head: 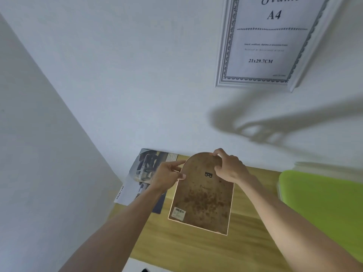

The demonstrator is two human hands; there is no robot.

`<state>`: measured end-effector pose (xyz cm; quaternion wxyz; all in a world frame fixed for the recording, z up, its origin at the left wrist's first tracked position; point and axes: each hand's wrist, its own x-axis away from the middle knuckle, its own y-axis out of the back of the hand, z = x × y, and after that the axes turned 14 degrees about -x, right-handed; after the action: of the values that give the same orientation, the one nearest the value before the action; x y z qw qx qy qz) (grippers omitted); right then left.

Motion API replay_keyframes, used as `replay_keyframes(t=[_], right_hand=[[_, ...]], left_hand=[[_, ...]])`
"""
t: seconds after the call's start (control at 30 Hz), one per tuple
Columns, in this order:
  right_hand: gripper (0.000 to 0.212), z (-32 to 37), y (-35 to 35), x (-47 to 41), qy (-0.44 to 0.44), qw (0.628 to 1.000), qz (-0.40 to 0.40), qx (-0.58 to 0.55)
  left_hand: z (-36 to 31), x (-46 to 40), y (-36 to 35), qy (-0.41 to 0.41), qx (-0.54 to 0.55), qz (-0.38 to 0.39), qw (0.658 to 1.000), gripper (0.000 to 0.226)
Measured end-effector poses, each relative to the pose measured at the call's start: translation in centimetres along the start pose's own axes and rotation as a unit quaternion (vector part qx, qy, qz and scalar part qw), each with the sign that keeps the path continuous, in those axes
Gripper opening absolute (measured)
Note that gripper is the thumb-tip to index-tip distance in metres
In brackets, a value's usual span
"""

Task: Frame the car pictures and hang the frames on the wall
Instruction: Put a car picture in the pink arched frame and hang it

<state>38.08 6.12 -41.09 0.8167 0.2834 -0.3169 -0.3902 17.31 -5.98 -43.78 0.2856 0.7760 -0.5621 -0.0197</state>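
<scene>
Arched frame, brown back toward the camera, held above the wooden surface. Left hand pinches its left edge; right hand grips its curved top. A white A4 frame hangs on the wall.

wooden table, car magazine, green cloth

We reach both bare arms forward and up, our left hand pinching the left edge of the arched frame back between thumb and fingers while our right hand curls over its rounded top, wrist bent.
</scene>
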Motion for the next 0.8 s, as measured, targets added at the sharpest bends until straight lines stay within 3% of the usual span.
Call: replay_keyframes(t=[0.27,0.4,0.53,0.8], right_hand=[[0.011,1.2,1.2,-0.2,-0.072,0.995,0.023,-0.063],[0.021,1.5,1.0,-0.3,-0.1,0.99,0.039,-0.096],[0.017,1.4,0.9,-0.5,-0.099,0.984,0.05,-0.137],[0.039,-2.5,0.2,-0.2,-0.096,0.925,0.035,-0.365]], left_hand=[[0.0,0.3,-0.4,0.02,0.009,0.02,1.0,0.055],[0.9,0.5,-0.6,0.034,0.03,0.013,0.999,0.056],[1.8,0.4,-0.1,0.056,0.049,0.007,0.997,0.051],[2.8,-0.2,1.6,0.124,0.161,-0.034,0.979,0.044]])
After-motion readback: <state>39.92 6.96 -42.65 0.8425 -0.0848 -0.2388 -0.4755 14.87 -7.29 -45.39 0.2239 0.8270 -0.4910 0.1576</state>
